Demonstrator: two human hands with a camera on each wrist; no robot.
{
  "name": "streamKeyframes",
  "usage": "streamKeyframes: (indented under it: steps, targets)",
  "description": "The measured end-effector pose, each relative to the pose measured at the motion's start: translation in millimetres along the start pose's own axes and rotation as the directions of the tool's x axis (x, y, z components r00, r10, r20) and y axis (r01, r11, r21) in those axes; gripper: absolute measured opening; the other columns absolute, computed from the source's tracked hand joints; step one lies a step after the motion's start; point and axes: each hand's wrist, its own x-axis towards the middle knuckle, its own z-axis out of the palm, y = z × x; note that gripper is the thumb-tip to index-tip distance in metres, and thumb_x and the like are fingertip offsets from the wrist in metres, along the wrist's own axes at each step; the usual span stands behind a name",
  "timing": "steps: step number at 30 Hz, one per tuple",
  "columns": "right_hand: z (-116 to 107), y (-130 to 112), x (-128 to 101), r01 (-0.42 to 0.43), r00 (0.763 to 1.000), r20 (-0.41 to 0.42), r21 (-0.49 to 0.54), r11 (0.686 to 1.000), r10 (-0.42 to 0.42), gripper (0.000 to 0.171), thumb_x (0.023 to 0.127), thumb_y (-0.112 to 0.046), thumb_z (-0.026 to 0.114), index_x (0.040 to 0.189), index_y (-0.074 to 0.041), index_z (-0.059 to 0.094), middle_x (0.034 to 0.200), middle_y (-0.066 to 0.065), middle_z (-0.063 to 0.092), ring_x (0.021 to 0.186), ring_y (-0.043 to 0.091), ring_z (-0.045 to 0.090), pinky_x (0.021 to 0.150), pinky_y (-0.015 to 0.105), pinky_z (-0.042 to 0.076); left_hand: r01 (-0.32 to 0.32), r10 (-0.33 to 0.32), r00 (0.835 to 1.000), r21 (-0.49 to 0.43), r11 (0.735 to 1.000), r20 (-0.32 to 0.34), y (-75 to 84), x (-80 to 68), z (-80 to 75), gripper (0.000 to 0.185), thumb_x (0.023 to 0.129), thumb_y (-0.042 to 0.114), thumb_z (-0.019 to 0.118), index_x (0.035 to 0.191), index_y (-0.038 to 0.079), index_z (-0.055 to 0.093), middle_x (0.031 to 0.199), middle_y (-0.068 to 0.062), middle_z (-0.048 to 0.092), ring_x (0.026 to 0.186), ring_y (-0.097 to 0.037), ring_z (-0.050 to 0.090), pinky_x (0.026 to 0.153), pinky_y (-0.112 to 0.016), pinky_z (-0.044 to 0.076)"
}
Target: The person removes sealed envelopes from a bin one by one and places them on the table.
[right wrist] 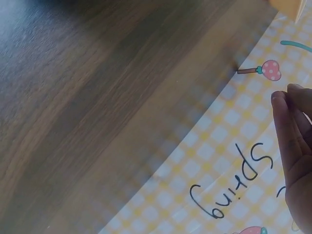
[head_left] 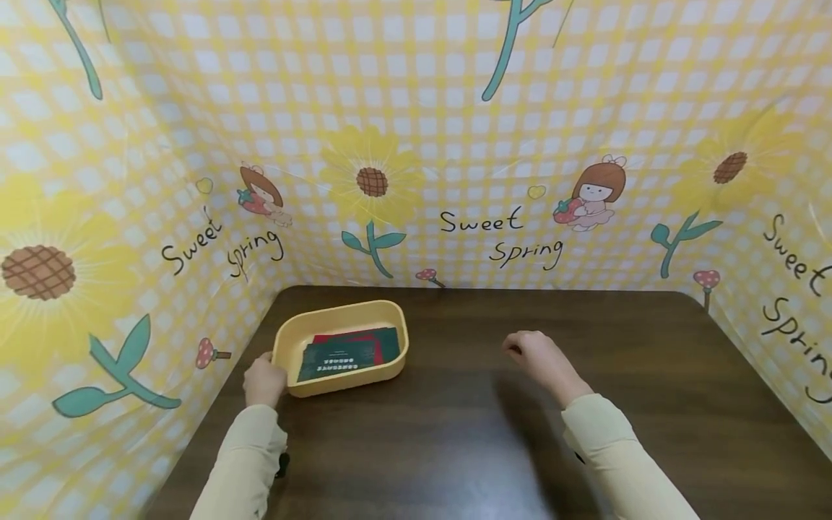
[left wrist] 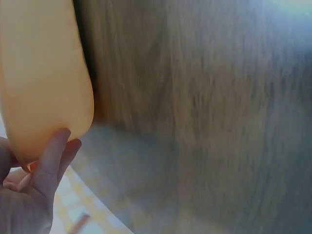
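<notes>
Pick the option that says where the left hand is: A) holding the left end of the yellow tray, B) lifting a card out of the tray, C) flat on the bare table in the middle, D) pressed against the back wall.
A: the left hand grips the left end of the yellow tray, its fingers against the tray's outer wall, and the cards lie untouched inside.
</notes>
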Motion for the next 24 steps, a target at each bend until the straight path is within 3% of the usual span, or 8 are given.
streamKeyframes:
  steps: [7,15,24]
  targets:
    - [4,-9,4,0.036,0.999,-0.022,0.014,0.999,-0.035,0.008,0.085,-0.001,0.066,0.082,-0.007,0.070,0.081,0.004,0.069,0.074,0.015,0.063,0.067,0.032,0.052,-0.073,0.071,0.995,0.018,0.997,0.066,27.2,-8.0,22.6,0.050,0.083,0.002,0.037,0.132,-0.004,0.049,0.124,-0.033,0.056,0.108,-0.052,0.055,0.090,-0.060,0.044]
    - [11,-21,7,0.045,0.998,-0.053,0.030,0.999,-0.043,0.006,0.085,-0.002,0.067,0.085,-0.007,0.071,0.083,0.005,0.072,0.078,0.018,0.067,0.072,0.036,0.054,-0.164,0.164,0.983,-0.002,0.986,0.086,60.4,-27.7,52.0,0.046,0.083,-0.002,0.040,0.126,-0.006,0.054,0.117,-0.032,0.061,0.098,-0.048,0.061,0.082,-0.058,0.049]
    - [19,-27,6,0.020,0.999,0.034,0.027,0.999,-0.021,0.004,0.085,-0.005,0.068,0.086,-0.007,0.071,0.082,0.002,0.071,0.074,0.012,0.063,0.069,0.033,0.053,-0.207,0.211,0.970,-0.042,0.977,0.120,94.1,-57.5,86.0,0.037,0.084,-0.001,0.046,0.119,-0.003,0.058,0.106,-0.027,0.067,0.088,-0.039,0.066,0.073,-0.050,0.052]
